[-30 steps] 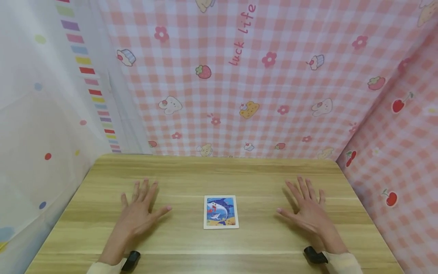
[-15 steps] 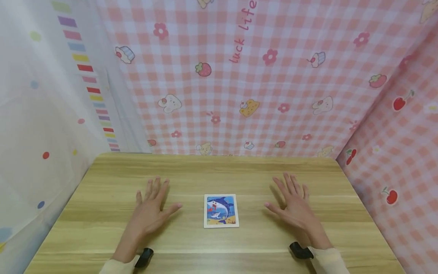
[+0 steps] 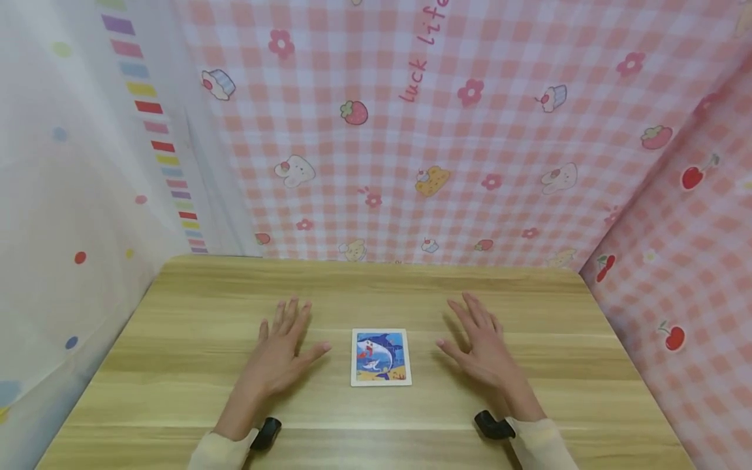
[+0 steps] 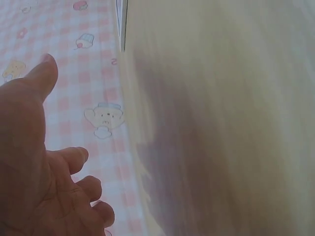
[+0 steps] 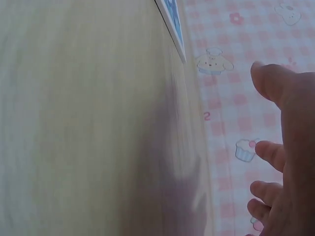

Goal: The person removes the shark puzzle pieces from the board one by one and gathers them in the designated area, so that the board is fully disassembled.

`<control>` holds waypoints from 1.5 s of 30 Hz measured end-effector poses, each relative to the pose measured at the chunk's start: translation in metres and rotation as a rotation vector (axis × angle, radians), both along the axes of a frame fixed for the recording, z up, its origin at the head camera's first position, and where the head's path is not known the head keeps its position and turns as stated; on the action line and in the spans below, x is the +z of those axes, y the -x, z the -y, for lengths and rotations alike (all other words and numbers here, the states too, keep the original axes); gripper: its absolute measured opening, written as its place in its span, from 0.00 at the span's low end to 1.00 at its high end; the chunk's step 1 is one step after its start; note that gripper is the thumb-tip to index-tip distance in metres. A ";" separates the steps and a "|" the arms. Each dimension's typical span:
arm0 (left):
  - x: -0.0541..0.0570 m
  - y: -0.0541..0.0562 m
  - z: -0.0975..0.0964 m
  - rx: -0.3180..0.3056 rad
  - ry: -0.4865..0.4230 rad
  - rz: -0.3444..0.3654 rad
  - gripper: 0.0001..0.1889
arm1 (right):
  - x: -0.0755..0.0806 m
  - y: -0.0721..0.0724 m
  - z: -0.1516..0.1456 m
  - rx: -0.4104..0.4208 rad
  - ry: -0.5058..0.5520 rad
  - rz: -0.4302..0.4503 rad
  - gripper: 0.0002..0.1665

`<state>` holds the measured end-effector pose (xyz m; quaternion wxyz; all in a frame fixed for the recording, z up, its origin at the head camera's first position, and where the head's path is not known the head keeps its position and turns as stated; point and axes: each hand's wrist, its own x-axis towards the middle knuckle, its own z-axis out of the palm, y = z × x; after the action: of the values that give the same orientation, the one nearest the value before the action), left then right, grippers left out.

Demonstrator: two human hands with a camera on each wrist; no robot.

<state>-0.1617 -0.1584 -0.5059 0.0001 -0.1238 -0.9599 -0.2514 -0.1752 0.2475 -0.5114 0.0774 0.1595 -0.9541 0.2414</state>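
A small square puzzle (image 3: 382, 357) with a white frame lies flat at the middle of the table, its picture showing a blue shark-like fish, a small white sea creature and a sandy bottom. To its left my left hand (image 3: 276, 359) spreads its fingers, thumb pointing at the puzzle and holding nothing. On the other side my right hand (image 3: 484, 356) mirrors it, fingers extended and also holding nothing. Both hands stay apart from the puzzle. In the left wrist view only a sliver of the puzzle's edge (image 4: 121, 24) shows; the right wrist view catches one corner (image 5: 172, 24).
The wood-grain table (image 3: 376, 418) reaches back to a pink checked curtain (image 3: 382, 143). A white dotted curtain (image 3: 70, 209) hangs along the left side, another pink checked one (image 3: 693, 261) along the right. Black wrist straps (image 3: 267, 434) show at the sleeves.
Both hands have moved inward, the left one rightward and the right one leftward, ending closer to the puzzle. The puzzle stays in place; the head view has shifted slightly.
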 end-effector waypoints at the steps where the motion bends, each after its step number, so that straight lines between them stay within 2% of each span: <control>1: 0.000 0.000 -0.002 -0.007 0.001 -0.002 0.48 | -0.001 0.000 0.002 0.003 0.009 -0.001 0.49; 15: 0.000 -0.003 -0.030 -0.087 -0.020 -0.008 0.46 | -0.002 0.001 0.030 0.044 0.102 0.045 0.48; 28: -0.004 -0.006 -0.062 -0.188 -0.027 0.053 0.46 | -0.003 0.001 0.058 0.068 0.176 0.122 0.41; 37: -0.003 -0.011 -0.085 -0.247 -0.015 0.081 0.45 | -0.005 0.000 0.070 0.059 0.188 0.090 0.28; 45: -0.001 -0.011 -0.102 -0.307 0.017 0.082 0.42 | -0.004 0.001 0.080 0.056 0.184 0.117 0.17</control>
<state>-0.1510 -0.0569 -0.5072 -0.0785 -0.2586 -0.9310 -0.2454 -0.1767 0.1678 -0.5157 0.0292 0.1637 -0.9259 0.3391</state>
